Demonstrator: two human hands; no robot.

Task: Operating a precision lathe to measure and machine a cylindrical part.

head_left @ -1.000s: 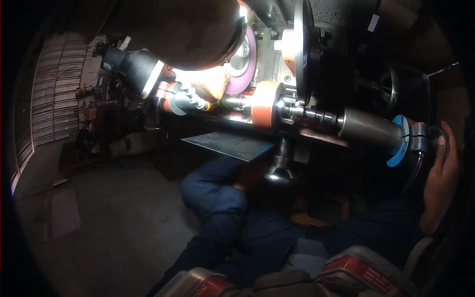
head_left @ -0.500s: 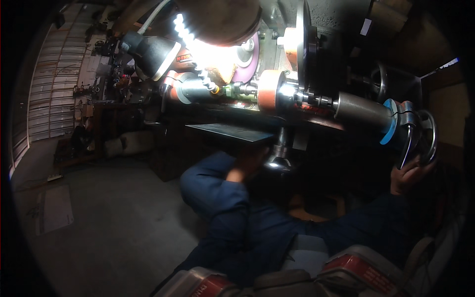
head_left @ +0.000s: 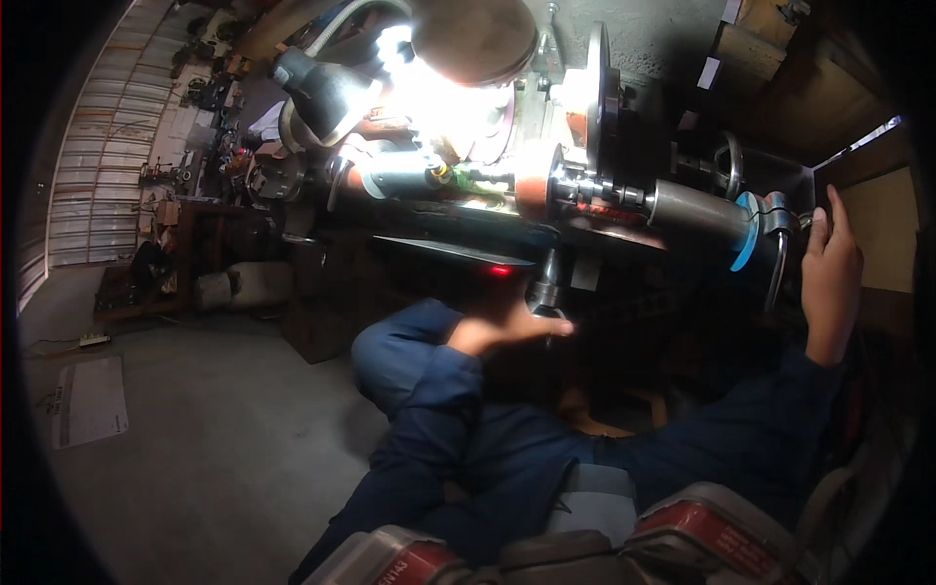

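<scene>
My left hand [head_left: 507, 327] is under the front of a grinding machine. Its thumb stretches right across a chrome knob [head_left: 548, 292] on a short vertical shaft; the other fingers are partly lost in shadow. My right hand [head_left: 831, 273] is raised at the machine's right end, fingers extended upward, holding nothing. Nearest to it is a curved metal handle [head_left: 777, 263] beside a clamp and a blue ring [head_left: 747, 232]. The ring sits at the end of a grey cylinder [head_left: 697, 213]. Left of that cylinder is an orange-rimmed round part [head_left: 534, 180].
A flat dark plate [head_left: 448, 251] juts out above my left hand. A bright work lamp [head_left: 331, 97] lights the glare-washed wheel area below a large round cover [head_left: 473, 39]. A cluttered bench [head_left: 210, 210] stands at left, and a printed sheet [head_left: 90, 402] lies on the floor.
My right hand has let go of the curved handle, risen and straightened its fingers. My left hand has shifted right, its thumb now over the chrome knob. The view has moved slightly.
</scene>
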